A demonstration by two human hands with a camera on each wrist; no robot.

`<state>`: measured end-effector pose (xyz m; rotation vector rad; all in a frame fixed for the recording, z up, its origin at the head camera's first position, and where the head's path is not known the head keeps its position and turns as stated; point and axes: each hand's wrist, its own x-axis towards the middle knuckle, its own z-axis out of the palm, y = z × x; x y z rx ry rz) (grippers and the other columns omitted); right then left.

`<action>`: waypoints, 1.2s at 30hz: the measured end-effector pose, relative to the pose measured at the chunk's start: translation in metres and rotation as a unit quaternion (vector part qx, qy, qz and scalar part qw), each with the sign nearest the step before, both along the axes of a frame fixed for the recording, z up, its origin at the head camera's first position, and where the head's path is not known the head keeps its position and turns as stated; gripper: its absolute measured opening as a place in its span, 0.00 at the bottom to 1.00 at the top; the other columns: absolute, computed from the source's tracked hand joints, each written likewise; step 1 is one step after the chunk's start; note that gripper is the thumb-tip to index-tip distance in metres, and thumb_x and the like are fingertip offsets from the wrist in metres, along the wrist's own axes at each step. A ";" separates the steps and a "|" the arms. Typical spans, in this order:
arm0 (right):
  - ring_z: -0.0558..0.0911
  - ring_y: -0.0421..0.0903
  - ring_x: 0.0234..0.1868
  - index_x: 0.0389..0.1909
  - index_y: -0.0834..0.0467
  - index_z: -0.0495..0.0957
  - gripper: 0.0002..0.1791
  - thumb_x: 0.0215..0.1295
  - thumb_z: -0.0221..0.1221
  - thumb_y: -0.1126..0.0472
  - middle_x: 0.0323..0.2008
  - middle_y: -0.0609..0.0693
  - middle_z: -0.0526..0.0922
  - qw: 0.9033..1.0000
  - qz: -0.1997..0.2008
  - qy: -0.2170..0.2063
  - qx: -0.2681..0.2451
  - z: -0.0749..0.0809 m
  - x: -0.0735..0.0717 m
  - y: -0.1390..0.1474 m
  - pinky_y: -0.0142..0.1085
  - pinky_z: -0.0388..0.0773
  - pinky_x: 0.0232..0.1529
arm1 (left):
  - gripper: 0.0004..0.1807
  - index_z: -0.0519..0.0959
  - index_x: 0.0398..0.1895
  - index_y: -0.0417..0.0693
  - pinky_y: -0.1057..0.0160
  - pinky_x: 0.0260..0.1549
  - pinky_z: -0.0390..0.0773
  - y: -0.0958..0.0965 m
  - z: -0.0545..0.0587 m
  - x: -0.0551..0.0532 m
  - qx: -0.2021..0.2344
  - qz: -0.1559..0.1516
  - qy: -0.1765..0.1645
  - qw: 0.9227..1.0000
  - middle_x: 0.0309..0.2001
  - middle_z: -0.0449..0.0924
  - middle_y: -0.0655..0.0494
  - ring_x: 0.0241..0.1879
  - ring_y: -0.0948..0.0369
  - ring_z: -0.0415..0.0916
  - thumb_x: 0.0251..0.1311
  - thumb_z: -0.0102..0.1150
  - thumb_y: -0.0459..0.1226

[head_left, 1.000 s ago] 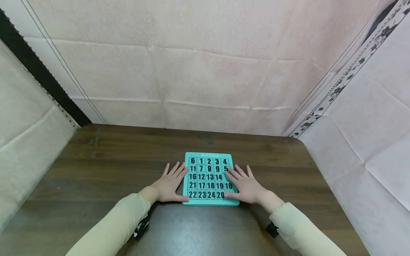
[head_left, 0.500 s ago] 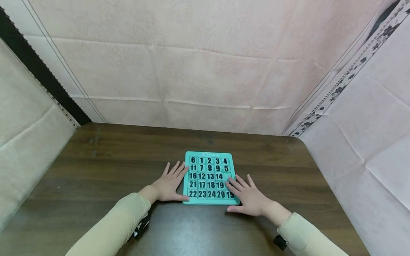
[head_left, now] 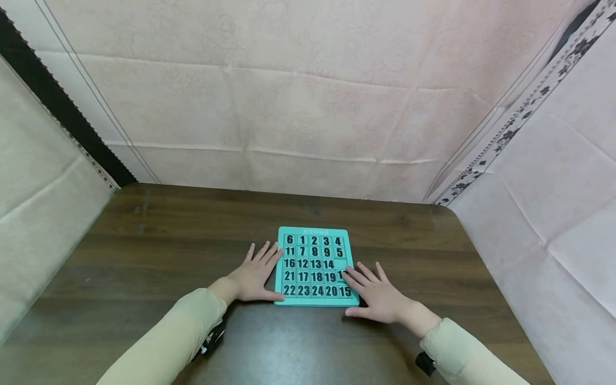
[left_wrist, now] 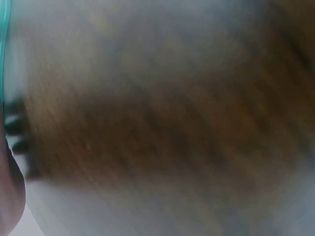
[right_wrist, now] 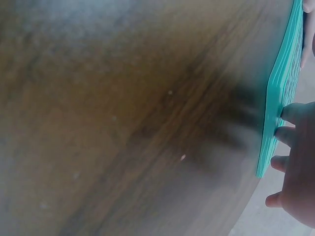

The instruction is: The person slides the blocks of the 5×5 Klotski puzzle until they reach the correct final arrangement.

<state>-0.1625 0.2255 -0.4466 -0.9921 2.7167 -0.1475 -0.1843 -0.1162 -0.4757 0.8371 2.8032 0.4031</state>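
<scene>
A teal number slide puzzle point(head_left: 315, 264) lies flat on the table, its black-numbered tiles facing up. The rightmost cell of the third row shows plain teal without a number. My left hand point(head_left: 255, 276) rests at the puzzle's left side, fingers spread, index fingertip and thumb tip on the frame's edge. At the lower right, my right hand point(head_left: 382, 299) has its index fingertip on the fourth row's last tile, which it partly covers. Its thumb lies beyond the near right corner. The right wrist view shows the puzzle's teal edge point(right_wrist: 275, 93) beside the fingertips point(right_wrist: 285, 135).
The dark wooden table point(head_left: 192, 235) extends around the puzzle. Pale cloth point(head_left: 289, 123) hangs behind it, with more cloth at both sides. A black band wraps each wrist. In the left wrist view, mostly blurred tabletop point(left_wrist: 162, 128) shows.
My right hand has drawn back toward me and slightly right, uncovering the 5 and 15 tiles and the bare cell in row three. My left hand has stayed in place.
</scene>
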 end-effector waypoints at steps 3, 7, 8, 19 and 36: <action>0.47 0.58 0.74 0.73 0.53 0.52 0.45 0.60 0.48 0.31 0.73 0.52 0.52 1.000 -0.004 -0.002 -0.001 0.000 -0.002 -0.001 0.65 0.36 0.66 | 0.60 0.43 0.75 0.45 0.38 0.67 0.34 0.000 0.001 0.000 -0.002 0.000 0.001 1.000 0.75 0.37 0.46 0.74 0.47 0.34 0.48 0.48 0.72; 0.48 0.58 0.74 0.73 0.52 0.52 0.46 0.60 0.47 0.30 0.73 0.52 0.52 1.000 -0.008 -0.001 0.005 0.001 -0.006 -0.003 0.66 0.36 0.65 | 0.60 0.43 0.75 0.45 0.38 0.67 0.33 -0.001 0.001 0.000 -0.003 0.000 0.003 1.000 0.75 0.37 0.45 0.74 0.47 0.34 0.48 0.48 0.72; 0.48 0.58 0.74 0.73 0.52 0.52 0.46 0.60 0.47 0.30 0.73 0.51 0.52 1.000 -0.008 0.001 0.007 0.001 -0.007 -0.003 0.66 0.36 0.65 | 0.60 0.43 0.75 0.45 0.38 0.67 0.33 -0.001 0.001 0.000 -0.003 0.001 0.003 1.000 0.75 0.37 0.46 0.74 0.47 0.34 0.47 0.48 0.72; 0.48 0.59 0.74 0.72 0.53 0.52 0.46 0.60 0.47 0.30 0.73 0.52 0.53 1.000 -0.012 0.009 0.016 0.004 -0.018 -0.008 0.65 0.36 0.66 | 0.61 0.42 0.75 0.46 0.38 0.67 0.33 -0.002 -0.002 -0.002 -0.008 0.004 0.003 1.000 0.75 0.36 0.47 0.75 0.48 0.33 0.47 0.47 0.73; 0.49 0.58 0.74 0.72 0.54 0.53 0.46 0.59 0.48 0.30 0.73 0.53 0.53 1.000 -0.015 0.014 0.002 0.003 -0.018 -0.007 0.65 0.35 0.66 | 0.60 0.42 0.75 0.46 0.38 0.67 0.34 -0.001 -0.001 0.000 -0.010 0.004 0.003 1.000 0.75 0.36 0.46 0.75 0.48 0.33 0.47 0.47 0.73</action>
